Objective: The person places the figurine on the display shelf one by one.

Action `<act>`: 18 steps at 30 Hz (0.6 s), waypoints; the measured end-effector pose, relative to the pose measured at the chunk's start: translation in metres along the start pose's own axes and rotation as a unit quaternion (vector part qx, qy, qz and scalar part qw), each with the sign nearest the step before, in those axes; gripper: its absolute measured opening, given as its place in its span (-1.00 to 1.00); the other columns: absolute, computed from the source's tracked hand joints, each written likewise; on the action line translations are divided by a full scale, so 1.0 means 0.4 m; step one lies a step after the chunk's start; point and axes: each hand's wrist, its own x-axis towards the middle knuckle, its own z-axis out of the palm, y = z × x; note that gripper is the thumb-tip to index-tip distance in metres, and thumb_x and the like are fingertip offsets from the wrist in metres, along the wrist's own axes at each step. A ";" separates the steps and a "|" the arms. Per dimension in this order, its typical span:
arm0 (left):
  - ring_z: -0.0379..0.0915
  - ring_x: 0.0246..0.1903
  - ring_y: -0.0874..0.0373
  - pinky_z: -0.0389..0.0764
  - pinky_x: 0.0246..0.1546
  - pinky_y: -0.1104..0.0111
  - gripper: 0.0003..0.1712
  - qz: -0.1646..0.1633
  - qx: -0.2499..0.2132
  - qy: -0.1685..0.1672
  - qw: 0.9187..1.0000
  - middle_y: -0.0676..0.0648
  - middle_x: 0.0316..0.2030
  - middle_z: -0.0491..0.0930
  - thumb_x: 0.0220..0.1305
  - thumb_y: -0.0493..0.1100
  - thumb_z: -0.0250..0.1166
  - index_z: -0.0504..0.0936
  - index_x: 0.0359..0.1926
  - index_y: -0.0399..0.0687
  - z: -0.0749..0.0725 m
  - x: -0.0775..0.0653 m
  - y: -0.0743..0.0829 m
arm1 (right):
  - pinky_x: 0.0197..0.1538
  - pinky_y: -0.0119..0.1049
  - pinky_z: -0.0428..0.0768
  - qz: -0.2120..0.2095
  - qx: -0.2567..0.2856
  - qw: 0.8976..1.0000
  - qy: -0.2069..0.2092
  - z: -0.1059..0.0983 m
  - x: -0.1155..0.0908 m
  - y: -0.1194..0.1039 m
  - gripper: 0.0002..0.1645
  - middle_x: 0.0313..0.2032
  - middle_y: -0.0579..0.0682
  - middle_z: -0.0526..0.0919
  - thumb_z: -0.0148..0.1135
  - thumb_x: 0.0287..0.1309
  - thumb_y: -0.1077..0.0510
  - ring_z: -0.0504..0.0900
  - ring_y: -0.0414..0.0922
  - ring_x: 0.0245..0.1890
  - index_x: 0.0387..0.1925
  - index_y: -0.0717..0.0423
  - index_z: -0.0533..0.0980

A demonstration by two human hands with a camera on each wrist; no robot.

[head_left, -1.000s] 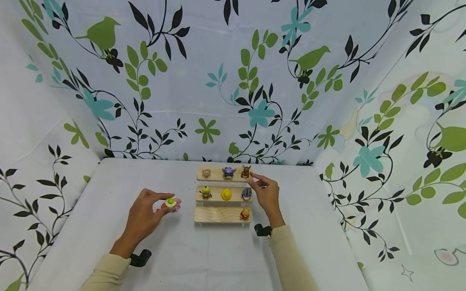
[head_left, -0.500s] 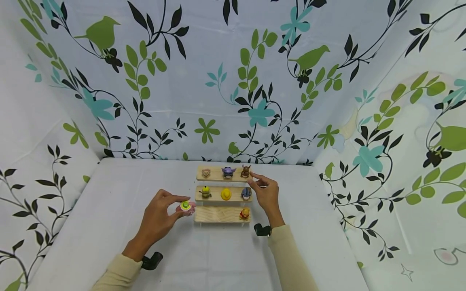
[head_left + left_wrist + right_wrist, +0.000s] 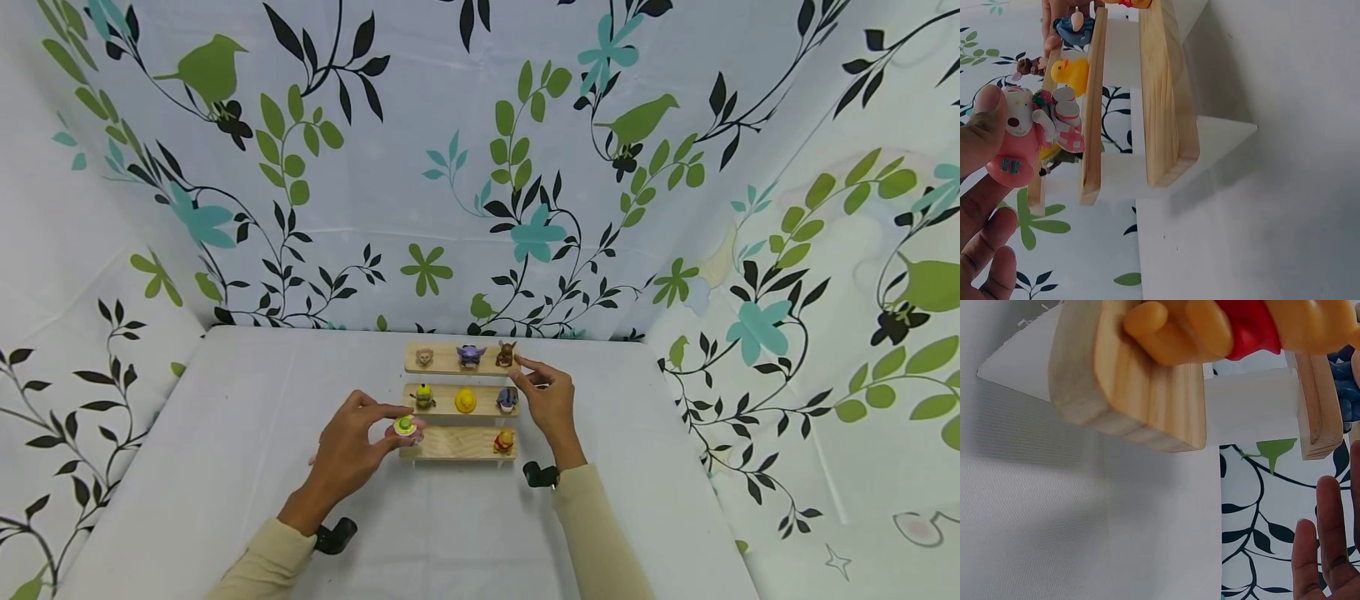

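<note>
In the head view my left hand (image 3: 348, 450) pinches a pink-hooded figurine (image 3: 406, 429) with a white face between thumb and index finger. It overlaps the left end of the bottom board of a three-tier wooden display shelf (image 3: 453, 447). The left wrist view shows the figurine (image 3: 1013, 153) close up, the other fingers loosely bent. My right hand (image 3: 553, 404) holds the right end of the top board between thumb and index finger, beside a brown figurine (image 3: 506, 355). On the bottom board's right end sits a yellow bear figurine in a red shirt (image 3: 503, 442).
A yellow duck (image 3: 1071, 76), a blue donkey figurine (image 3: 507, 400) and a green-yellow figurine (image 3: 424, 396) stand on the middle board. Up top are a purple figurine (image 3: 471, 357) and a small tan one (image 3: 424, 357). The white table (image 3: 435, 533) meets a leaf-patterned cloth (image 3: 337, 208) behind.
My left hand has carried the pink figurine rightward and slightly nearer, from beside the shelf to the left end of the bottom board. The right hand has stayed in place.
</note>
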 end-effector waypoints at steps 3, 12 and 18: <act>0.31 -0.22 0.27 0.44 -0.30 0.39 -0.47 0.002 -0.007 -0.005 1.000 0.08 -0.29 0.52 -0.02 -0.03 0.73 0.86 0.05 0.17 0.011 0.002 0.010 | -0.20 -0.37 0.60 -0.004 0.003 1.000 0.001 0.000 0.000 0.000 -0.64 -0.32 0.00 0.83 0.52 0.26 0.00 0.66 -0.11 -0.31 0.10 -0.29 0.78; 0.31 -0.27 0.27 0.39 -0.36 0.41 -0.50 -0.008 -0.027 -0.010 1.000 0.08 -0.26 0.50 0.03 -0.02 0.70 0.85 0.06 0.21 0.048 0.008 0.037 | -0.19 -0.37 0.61 0.000 0.006 1.000 -0.001 -0.001 -0.001 -0.002 -0.63 -0.33 0.01 0.82 0.51 0.26 -0.01 0.66 -0.10 -0.31 0.10 -0.30 0.78; 0.33 -0.28 0.24 0.41 -0.32 0.41 -0.54 -0.010 -0.032 -0.012 0.999 0.07 -0.26 0.52 0.02 -0.03 0.71 0.85 0.00 0.21 0.070 0.011 0.055 | -0.21 -0.35 0.59 0.002 0.005 1.000 -0.002 -0.001 -0.002 -0.001 -0.64 -0.34 0.02 0.81 0.51 0.28 -0.01 0.64 -0.10 -0.33 0.10 -0.30 0.78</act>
